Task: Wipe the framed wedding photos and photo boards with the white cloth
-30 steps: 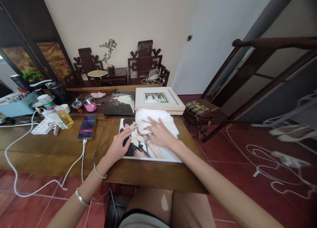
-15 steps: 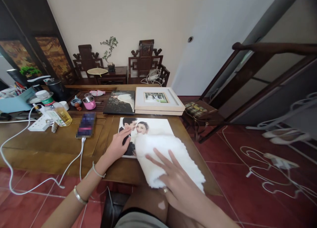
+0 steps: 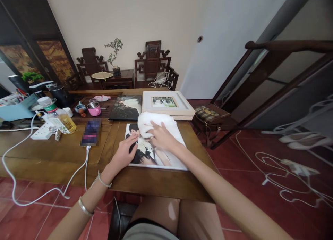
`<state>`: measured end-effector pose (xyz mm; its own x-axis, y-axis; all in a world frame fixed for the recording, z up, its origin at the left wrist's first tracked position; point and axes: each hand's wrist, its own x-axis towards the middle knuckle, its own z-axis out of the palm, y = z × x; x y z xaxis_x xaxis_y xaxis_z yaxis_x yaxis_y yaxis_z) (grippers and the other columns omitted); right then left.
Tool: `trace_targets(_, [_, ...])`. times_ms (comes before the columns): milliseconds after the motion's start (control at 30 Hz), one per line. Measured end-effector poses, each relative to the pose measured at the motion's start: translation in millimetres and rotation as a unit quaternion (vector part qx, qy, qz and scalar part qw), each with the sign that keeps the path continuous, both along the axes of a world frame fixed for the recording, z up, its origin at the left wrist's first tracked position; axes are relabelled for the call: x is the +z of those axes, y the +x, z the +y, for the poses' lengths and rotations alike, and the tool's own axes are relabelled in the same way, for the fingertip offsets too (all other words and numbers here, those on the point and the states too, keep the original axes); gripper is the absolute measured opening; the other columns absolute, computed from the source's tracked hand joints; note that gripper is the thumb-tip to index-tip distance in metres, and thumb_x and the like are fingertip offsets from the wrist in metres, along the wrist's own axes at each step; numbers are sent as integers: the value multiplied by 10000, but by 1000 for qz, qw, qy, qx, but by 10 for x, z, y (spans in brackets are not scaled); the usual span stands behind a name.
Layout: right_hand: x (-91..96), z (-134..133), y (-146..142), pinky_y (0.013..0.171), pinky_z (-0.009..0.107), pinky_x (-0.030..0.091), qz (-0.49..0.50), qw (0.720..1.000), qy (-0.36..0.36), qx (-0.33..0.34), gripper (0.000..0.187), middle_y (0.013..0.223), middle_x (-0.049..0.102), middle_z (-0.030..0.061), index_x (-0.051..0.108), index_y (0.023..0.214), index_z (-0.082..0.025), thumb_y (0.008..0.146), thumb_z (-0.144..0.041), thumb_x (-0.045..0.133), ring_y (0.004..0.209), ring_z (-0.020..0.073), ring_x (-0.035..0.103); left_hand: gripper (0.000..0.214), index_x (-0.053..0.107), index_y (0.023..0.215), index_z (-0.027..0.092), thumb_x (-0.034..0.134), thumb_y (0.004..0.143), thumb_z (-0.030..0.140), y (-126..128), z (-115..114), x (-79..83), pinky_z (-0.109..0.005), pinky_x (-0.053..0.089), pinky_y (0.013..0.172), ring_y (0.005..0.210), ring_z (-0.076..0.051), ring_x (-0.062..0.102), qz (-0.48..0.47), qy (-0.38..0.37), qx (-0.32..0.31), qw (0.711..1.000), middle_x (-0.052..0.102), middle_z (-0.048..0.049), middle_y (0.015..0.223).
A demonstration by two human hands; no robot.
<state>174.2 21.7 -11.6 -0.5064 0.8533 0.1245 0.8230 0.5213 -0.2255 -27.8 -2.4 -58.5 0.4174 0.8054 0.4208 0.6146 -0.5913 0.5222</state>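
A wedding photo panel lies flat near the front edge of the wooden table, showing a couple in a dark suit and a white dress. On its left side rests my left hand, fingers stretched out and holding nothing. My right hand has hold of a folded white towel and presses it over the upper part of the panel. The towel covers one face in the picture and reaches toward the framed photo behind. Some of the right fingertips are sunk in the cloth.
Behind the panel lie a dark photo panel and a white framed photo. To the left are a charging phone, a pink cup, a bottle and a power strip. A wooden chair stands at right.
My right hand has pushed the towel forward and a little left, from the table's front edge to the panel's upper part. The panel's lower area now shows. My left hand stays put.
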Motion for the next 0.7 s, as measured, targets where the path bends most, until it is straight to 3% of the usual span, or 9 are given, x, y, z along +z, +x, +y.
trace_targets(133, [-20,-210,-28,1087,647,163,-2,1000,0,-13,424,1435,458,135,664,1091,-116,748,-73,419,1409,329,226,353,616,1216,150,464,900,194,5,-7,11,-423,396,1086,1258,-238,512,3,0,-1,1000,575,-113,1316])
trace_targets(333, [-94,-1184,-23,1116,664,44,4,999,-21,27,396,1508,353,59,716,938,-179,665,-45,463,1435,348,118,371,600,1236,167,451,897,175,6,-13,11,-429,381,1096,1281,-236,487,-2,-1,-7,1000,557,-103,1339])
trace_targets(433, [-113,-1484,8,1117,668,22,0,998,-33,46,342,1535,291,50,718,829,-169,630,-47,467,1437,360,75,360,607,1223,139,450,905,196,4,-10,-2,-441,392,1085,1276,-250,492,5,-6,2,1000,572,-124,1319])
trace_targets(567, [-102,-1373,16,1120,659,46,12,998,-35,43,375,1513,340,42,727,865,-189,629,-50,471,1433,350,128,365,603,1228,139,449,902,190,4,-6,4,-433,395,1085,1262,-242,508,6,3,-2,1000,577,-125,1312])
trace_targets(700, [-64,-829,-28,1099,667,118,14,1000,-11,-5,417,1461,431,75,704,1022,-188,701,-63,467,1408,353,227,365,605,1226,153,452,897,182,6,3,12,-426,400,1083,1259,-235,512,7,12,-10,1000,567,-114,1325])
